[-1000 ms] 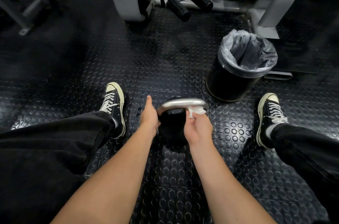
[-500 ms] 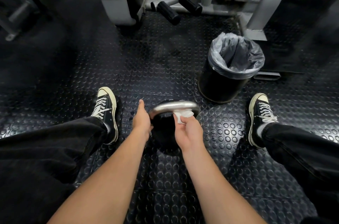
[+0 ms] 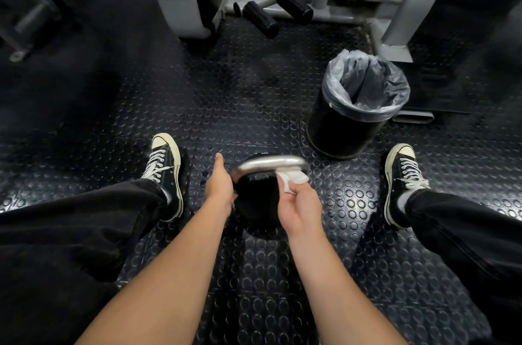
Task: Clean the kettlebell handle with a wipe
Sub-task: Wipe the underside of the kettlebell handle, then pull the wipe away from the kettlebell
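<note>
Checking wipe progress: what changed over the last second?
The right hand slid the wipe from the top of the handle, near its right end, down under the right bend. The left hand stayed braced on the kettlebell; the bin did not move.

handle (image 3: 269, 164): looking like shiny smooth metal
floor (image 3: 254, 96): looking like bumpy dark rubber
bin bag (image 3: 364, 84): looking like thin crinkly plastic

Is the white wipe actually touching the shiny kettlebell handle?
Touching. The head view shows the right hand pressing the wipe against the right end of the handle, with no gap between them.
</note>
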A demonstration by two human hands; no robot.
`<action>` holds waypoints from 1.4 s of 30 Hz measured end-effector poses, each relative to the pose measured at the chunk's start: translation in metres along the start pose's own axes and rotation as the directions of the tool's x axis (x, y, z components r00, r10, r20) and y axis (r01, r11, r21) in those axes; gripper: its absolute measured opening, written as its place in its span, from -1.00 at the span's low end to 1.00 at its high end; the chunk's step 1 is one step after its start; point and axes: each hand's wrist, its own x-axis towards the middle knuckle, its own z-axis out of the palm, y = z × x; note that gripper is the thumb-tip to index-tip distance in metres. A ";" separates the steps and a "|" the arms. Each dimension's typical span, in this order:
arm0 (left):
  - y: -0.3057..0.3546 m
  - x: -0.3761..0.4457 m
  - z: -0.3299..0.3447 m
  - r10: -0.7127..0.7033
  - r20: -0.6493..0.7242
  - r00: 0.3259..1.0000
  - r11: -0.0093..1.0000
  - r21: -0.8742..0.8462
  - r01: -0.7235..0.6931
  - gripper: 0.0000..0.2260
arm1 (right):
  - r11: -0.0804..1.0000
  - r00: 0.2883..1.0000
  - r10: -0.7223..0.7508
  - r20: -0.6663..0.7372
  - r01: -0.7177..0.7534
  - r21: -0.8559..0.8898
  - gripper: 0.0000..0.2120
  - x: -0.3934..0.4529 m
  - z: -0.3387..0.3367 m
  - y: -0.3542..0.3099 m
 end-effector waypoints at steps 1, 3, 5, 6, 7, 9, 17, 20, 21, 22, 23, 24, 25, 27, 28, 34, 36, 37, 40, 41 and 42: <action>0.001 -0.004 0.001 0.006 -0.005 1.000 1.000 -0.004 -0.006 -0.15 | 0.999 1.000 -0.005 -0.016 0.006 0.032 -0.68 0.002 0.001 -0.002; 0.003 -0.007 0.002 0.020 0.000 1.000 1.000 -0.007 -0.020 -0.21 | 0.996 0.999 -0.008 -0.052 0.012 0.084 -0.58 0.006 0.005 0.001; 0.002 -0.008 0.002 0.019 0.004 1.000 1.000 -0.009 -0.019 -0.26 | 0.997 0.999 0.001 -0.053 0.003 0.082 -0.54 0.006 0.007 0.005; 0.002 -0.007 0.003 0.023 0.005 1.000 1.000 -0.007 -0.023 -0.30 | 0.999 0.999 0.009 -0.042 -0.007 0.052 -0.56 0.004 0.007 0.005; 0.002 -0.007 0.002 0.030 0.010 1.000 1.000 -0.005 -0.030 -0.33 | 1.000 0.999 0.017 -0.027 -0.016 0.013 -0.62 0.001 0.006 0.004; 0.001 -0.004 0.002 0.025 0.021 0.999 1.000 -0.004 -0.025 -0.32 | 0.999 1.000 0.019 0.003 -0.019 -0.035 -0.71 -0.004 0.003 -0.001; 0.000 -0.004 0.002 0.035 0.023 0.999 0.999 -0.011 -0.035 -0.37 | 1.000 1.000 0.029 -0.013 -0.029 0.006 -0.64 0.003 0.006 0.005; 0.002 -0.003 0.002 0.016 0.021 1.000 1.000 -0.012 -0.016 -0.35 | 1.000 1.000 0.017 -0.021 -0.018 -0.026 -0.73 0.002 0.002 -0.005; 0.002 -0.003 0.002 0.018 0.017 1.000 1.000 -0.012 -0.018 -0.37 | 1.000 0.999 0.005 -0.032 -0.005 -0.004 -0.71 0.003 0.002 -0.008; 0.002 -0.004 0.002 0.022 0.018 1.000 1.000 -0.013 -0.022 -0.40 | 1.000 0.998 -0.008 -0.054 0.009 0.015 -0.68 0.005 0.002 -0.009; 0.002 -0.005 0.002 0.025 0.018 1.000 1.000 -0.013 -0.024 -0.42 | 1.000 0.997 -0.016 -0.070 0.017 0.020 -0.64 0.006 0.004 -0.008; 0.002 -0.006 0.002 0.025 0.015 1.000 1.000 -0.014 -0.024 -0.41 | 1.000 0.997 -0.015 -0.071 0.016 0.019 -0.61 0.005 0.007 -0.006; 0.002 -0.007 0.002 0.022 0.015 1.000 1.000 -0.011 -0.022 -0.39 | 1.000 0.998 -0.005 -0.062 0.006 0.017 -0.59 0.004 0.008 -0.002; 0.003 -0.009 0.002 0.015 0.018 1.000 1.000 -0.006 -0.015 -0.31 | 1.000 0.999 0.022 -0.027 -0.022 -0.007 -0.65 0.004 0.007 0.005; 0.003 -0.011 0.002 0.012 0.018 1.000 1.000 0.004 -0.012 -0.30 | 0.999 1.000 0.024 -0.010 -0.025 -0.038 -0.70 0.002 0.005 0.006; 0.010 -0.024 0.002 0.005 0.065 0.998 1.000 -0.007 -0.005 -0.40 | 0.987 0.999 -0.011 0.036 0.017 -0.161 -0.78 -0.008 0.006 -0.008; 0.008 -0.021 -0.001 -0.001 0.090 0.996 1.000 0.004 0.001 -0.27 | 0.987 0.999 -0.026 0.040 0.032 -0.158 -0.79 -0.012 0.004 -0.014; 0.004 -0.012 -0.004 -0.002 0.080 0.997 1.000 0.018 0.001 -0.16 | 0.987 0.998 -0.051 0.031 0.055 -0.149 -0.78 -0.013 0.002 -0.017; 0.002 0.008 -0.006 0.007 0.005 1.000 0.998 0.056 -0.008 0.01 | 0.988 0.991 -0.137 -0.015 0.135 -0.081 -0.77 -0.015 -0.006 -0.028; 0.011 -0.009 -0.004 0.012 -0.015 1.000 0.994 0.105 -0.011 0.01 | 0.983 0.986 -0.165 -0.011 0.163 -0.080 -0.75 -0.017 -0.007 -0.034; 0.024 -0.039 -0.003 0.044 -0.029 0.999 0.987 0.155 -0.039 -0.02 | 0.977 0.983 -0.181 0.029 0.183 -0.111 -0.72 -0.022 -0.005 -0.041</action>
